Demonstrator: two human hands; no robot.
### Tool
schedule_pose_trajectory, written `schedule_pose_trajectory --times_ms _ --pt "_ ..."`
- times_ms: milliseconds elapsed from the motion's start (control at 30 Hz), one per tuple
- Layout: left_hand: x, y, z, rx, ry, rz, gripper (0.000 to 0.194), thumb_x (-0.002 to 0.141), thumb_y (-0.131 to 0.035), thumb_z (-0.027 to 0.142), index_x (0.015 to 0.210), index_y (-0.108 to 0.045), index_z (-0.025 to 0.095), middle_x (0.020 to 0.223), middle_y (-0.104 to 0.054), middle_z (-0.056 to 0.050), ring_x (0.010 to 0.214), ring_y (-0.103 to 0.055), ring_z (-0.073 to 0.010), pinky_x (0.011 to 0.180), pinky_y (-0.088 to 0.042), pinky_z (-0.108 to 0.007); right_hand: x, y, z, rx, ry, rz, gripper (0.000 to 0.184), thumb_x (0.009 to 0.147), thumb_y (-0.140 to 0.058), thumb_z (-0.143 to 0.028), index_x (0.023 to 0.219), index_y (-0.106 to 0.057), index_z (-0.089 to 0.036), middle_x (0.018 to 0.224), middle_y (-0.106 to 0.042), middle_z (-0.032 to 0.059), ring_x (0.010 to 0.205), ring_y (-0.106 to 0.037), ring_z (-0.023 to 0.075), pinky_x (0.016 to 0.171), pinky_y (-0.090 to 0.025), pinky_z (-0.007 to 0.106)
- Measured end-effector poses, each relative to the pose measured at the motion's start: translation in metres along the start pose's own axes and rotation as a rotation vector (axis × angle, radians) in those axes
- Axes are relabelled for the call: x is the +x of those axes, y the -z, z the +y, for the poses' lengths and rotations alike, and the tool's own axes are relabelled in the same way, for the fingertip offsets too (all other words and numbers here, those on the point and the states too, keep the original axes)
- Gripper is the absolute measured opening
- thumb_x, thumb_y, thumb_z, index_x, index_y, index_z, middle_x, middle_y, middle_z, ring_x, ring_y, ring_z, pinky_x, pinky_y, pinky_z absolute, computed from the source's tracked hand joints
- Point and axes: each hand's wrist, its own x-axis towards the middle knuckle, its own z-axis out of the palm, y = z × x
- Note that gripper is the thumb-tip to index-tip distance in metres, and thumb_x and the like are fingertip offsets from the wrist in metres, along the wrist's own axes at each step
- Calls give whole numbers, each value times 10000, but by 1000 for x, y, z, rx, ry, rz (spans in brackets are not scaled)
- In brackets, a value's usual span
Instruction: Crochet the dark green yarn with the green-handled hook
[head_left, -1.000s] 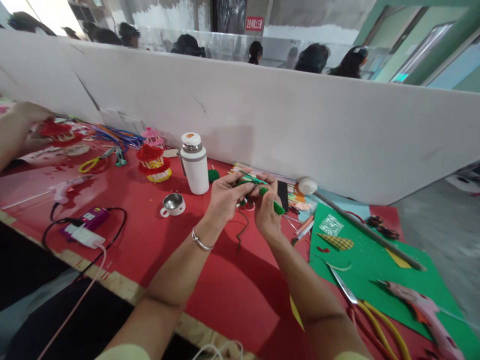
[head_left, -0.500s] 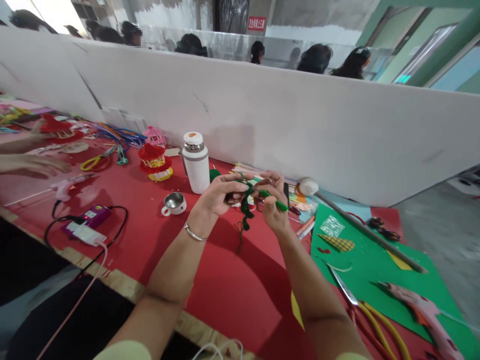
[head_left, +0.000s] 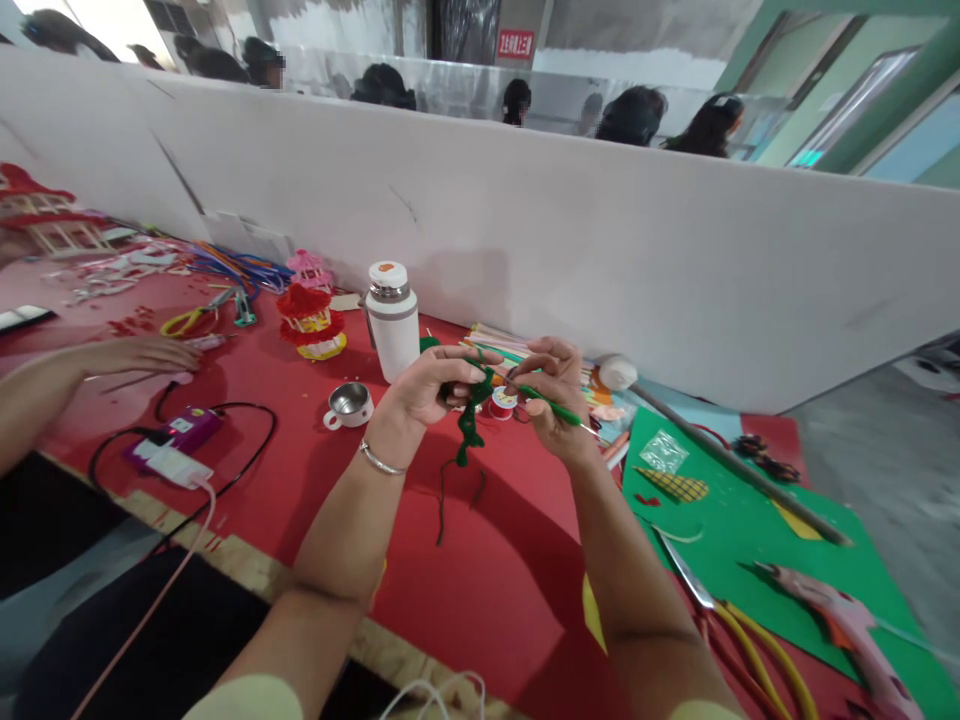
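Dark green crochet work (head_left: 471, 418) hangs from the pinched fingers of my left hand (head_left: 431, 385), and a loose yarn tail dangles below it. My right hand (head_left: 556, 410) is closed around a crochet hook (head_left: 551, 404) with a green handle. The hook's thin metal tip points left and reaches the work by my left fingertips; whether it is through a loop is too small to tell. A spool of red thread (head_left: 502, 403) lies between the hands on the red table. Behind my left hand, a bit of green yarn ball (head_left: 429, 343) shows.
Left of my hands stand a white thermos (head_left: 394, 330), its metal cup (head_left: 349, 403) and a small red pagoda (head_left: 309, 318). Scissors (head_left: 720, 610) and a pink glue gun (head_left: 832, 620) lie at right by a green sheet (head_left: 750, 520). A co-worker's hand (head_left: 135, 355) rests at left.
My hands have drawn slightly apart, and the crochet work has swung left with its tail hanging lower. At left, the co-worker's hand moved right over the glue gun, and the red model there rose.
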Motion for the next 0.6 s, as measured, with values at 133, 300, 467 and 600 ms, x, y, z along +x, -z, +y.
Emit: schedule_pose_trajectory --times_ms 133,300,467,600 --pt "0 4 2 32 32 -10 280 562 -814 176 834 -836 112 450 -472 60 400 -298 -25 402 -176 -184 3 9 -2 29 29 -71 392 1002 -583 -590 925 -798 -271 1348 -466 80 1002 -621 204 940 -614 478" --pt "0 5 0 65 35 -39 270 555 -794 184 811 -848 115 460 -512 38 397 -293 -25 392 -170 -189 4 18 -7 54 5 -138 299 1017 -613 -477 908 -803 -273 1405 -470 71 1086 -621 223 1004 -596 500" --pt "1 6 -3 77 29 -68 249 561 -786 159 799 -853 130 551 -617 -2 413 -313 -16 402 -170 -189 8 29 -16 69 -52 -187 390 1039 -561 -475 815 -795 -257 1377 -521 79 1149 -603 244 1042 -591 504" --pt "2 6 -5 80 35 -98 248 550 -783 165 784 -849 117 559 -642 -24 426 -332 -28 408 -184 -196 7 26 -12 142 -106 -187 467 1037 -532 -543 764 -775 -252 1281 -620 90 1141 -627 255 1061 -583 520"
